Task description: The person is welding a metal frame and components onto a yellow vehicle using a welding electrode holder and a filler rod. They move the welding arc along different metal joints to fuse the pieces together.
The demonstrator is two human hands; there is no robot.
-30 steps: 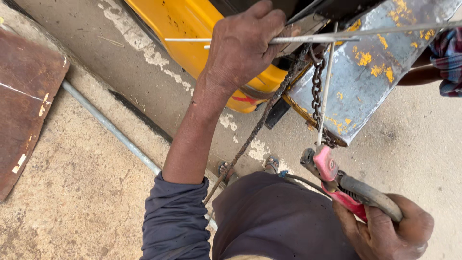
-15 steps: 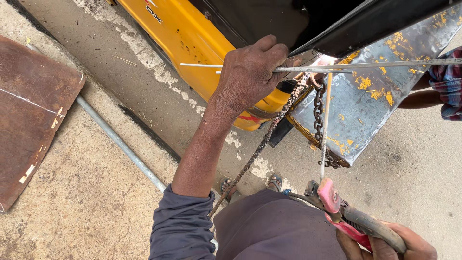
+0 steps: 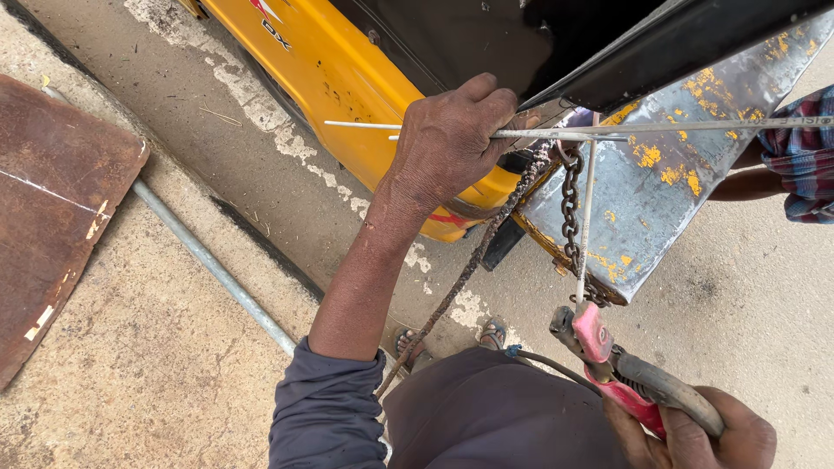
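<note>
My left hand (image 3: 452, 143) is raised and closed around a bundle of thin grey welding rods (image 3: 695, 128) that run level to the right, against the edge of a yellow vehicle body (image 3: 347, 78). My right hand (image 3: 695, 434) at the bottom right grips a red welding electrode holder (image 3: 608, 352). One rod (image 3: 586, 226) stands upright from its jaws, reaching up to the bundle. A rusty chain (image 3: 571, 217) hangs beside this rod, in front of a grey metal plate (image 3: 669, 200) with yellow patches.
A rusty brown sheet (image 3: 52, 208) lies on the concrete at left, with a grey pipe (image 3: 208, 260) slanting beside it. Another person's arm in a checked sleeve (image 3: 795, 161) reaches in at right. A dark panel (image 3: 678, 39) overhangs the top. My sandalled feet (image 3: 491, 334) show below.
The view has shifted, so the hands and vehicle sit lower in the frame. My right hand with the red holder has come up a little, its rod still touching the bundle.
</note>
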